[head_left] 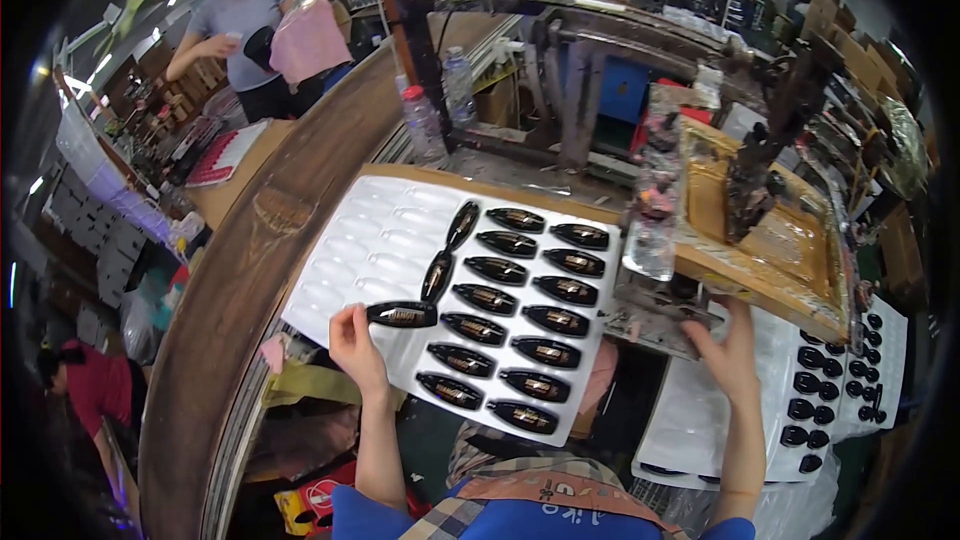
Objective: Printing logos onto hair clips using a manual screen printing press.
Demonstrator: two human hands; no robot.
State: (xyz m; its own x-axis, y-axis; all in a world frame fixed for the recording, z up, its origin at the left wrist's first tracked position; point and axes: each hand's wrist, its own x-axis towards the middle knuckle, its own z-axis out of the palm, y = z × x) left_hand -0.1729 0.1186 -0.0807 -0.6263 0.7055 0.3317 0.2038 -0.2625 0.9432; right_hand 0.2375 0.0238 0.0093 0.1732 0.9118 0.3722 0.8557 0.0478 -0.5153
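Note:
My left hand [358, 352] pinches the left end of a glossy black oval plastic part [402, 315] with gold print. The part lies level above a white moulded tray [345, 240]. Two more black parts sit at an angle on the tray beyond it, and several others fill its right side in two columns. My right hand [728, 355] is at the metal fixture [650, 325] of a printing machine, thumb and fingers apart. No part shows in that hand, though some fingertips are hard to make out.
A wooden-framed printing screen [770, 230] hangs above the fixture. At right, another white tray [690, 420] carries smaller black parts. Clear bottles [425, 125] stand behind the main tray. A curved brown wooden edge [225, 315] runs along the left. Two other people are at left.

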